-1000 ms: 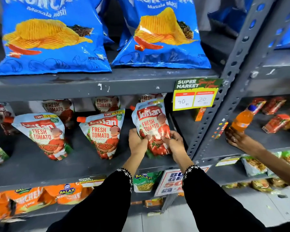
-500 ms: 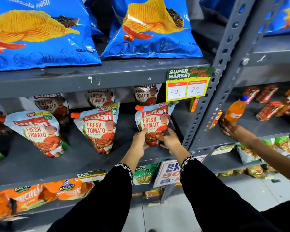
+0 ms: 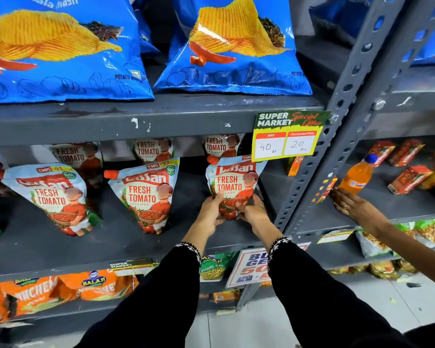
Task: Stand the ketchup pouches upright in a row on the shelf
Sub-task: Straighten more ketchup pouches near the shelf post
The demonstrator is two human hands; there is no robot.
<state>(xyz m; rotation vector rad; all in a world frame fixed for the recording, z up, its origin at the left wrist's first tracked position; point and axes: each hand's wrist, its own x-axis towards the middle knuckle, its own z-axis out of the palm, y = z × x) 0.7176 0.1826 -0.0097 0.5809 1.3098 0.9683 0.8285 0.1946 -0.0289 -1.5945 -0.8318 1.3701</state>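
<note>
Both my hands hold one ketchup pouch (image 3: 232, 182) by its lower corners at the right end of the grey middle shelf (image 3: 116, 244). My left hand (image 3: 211, 212) grips its bottom left, my right hand (image 3: 253, 212) its bottom right. The pouch is upright with its base at the shelf surface, its top just under the price card. To its left two more pouches stand upright in the front row, one at the middle (image 3: 147, 194) and one further left (image 3: 52, 197). Behind them a back row of pouches (image 3: 151, 149) is partly hidden.
Blue crisp bags (image 3: 231, 46) fill the shelf above. A yellow price card (image 3: 286, 136) hangs from its edge. The perforated grey upright (image 3: 312, 172) stands just right of my hands. Another person's hand (image 3: 352, 204) rests beside an orange bottle (image 3: 357, 177) on the neighbouring shelf. Orange snack bags (image 3: 48, 290) lie below.
The held pouch has moved deeper and lower onto the shelf, from tilted and lifted to upright under the price card. Both hands slid down to its lower corners.
</note>
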